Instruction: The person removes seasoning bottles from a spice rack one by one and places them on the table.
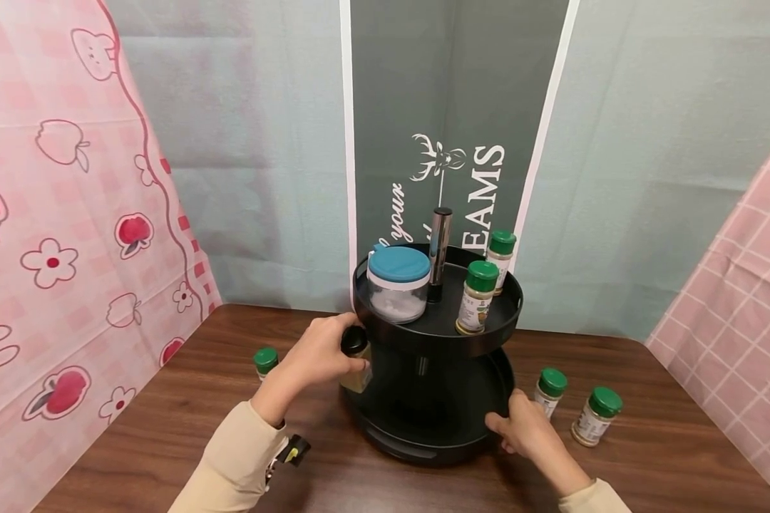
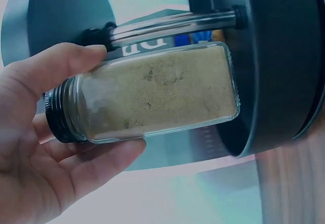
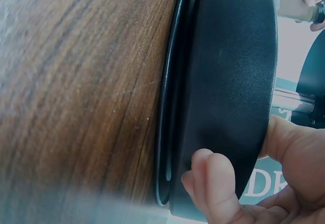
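Note:
My left hand (image 1: 321, 353) holds a square glass spice jar (image 2: 162, 94) by its shoulder, thumb on one side and fingers on the other. Tan powder with dark specks fills most of the jar, and its lid is black. In the head view the jar is upright at the left side of a black two-tier round rack (image 1: 438, 343), level with the gap between the tiers. At the front right, my right hand (image 1: 527, 427) grips the wall of the lower tray (image 3: 228, 82), thumb at the rim and fingers curled against the outside.
The upper tier bears a blue-lidded clear jar (image 1: 399, 285) and two green-capped shakers (image 1: 476, 303) around a chrome post (image 1: 440, 249). Two more green-capped shakers (image 1: 592, 420) stand right of the rack, one partly behind my right hand. Another shaker (image 1: 266, 360) stands at left, behind my left forearm.

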A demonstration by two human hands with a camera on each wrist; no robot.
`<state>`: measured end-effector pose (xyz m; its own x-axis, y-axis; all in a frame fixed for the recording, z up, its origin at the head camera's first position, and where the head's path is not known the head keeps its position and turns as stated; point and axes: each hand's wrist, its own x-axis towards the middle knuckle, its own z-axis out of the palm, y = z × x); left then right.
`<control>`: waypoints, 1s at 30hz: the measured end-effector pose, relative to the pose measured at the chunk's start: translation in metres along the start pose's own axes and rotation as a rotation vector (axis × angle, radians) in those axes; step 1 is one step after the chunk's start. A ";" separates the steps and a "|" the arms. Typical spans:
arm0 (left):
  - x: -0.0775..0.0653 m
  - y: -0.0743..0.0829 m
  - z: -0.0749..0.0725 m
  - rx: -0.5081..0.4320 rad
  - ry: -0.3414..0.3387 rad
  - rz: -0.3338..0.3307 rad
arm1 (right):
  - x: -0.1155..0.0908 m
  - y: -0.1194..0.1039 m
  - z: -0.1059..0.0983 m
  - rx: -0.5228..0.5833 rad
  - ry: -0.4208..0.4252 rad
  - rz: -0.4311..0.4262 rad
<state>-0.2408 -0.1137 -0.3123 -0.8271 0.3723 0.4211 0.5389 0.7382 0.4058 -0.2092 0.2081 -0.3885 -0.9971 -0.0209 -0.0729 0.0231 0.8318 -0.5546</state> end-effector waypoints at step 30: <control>-0.016 -0.023 -0.012 -0.011 0.019 -0.079 | 0.001 0.002 0.001 -0.004 0.013 -0.024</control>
<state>-0.2383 -0.1435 -0.3184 -0.8638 0.3025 0.4030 0.4743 0.7582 0.4474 -0.2102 0.2092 -0.3909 -0.9982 -0.0341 -0.0491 -0.0014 0.8336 -0.5524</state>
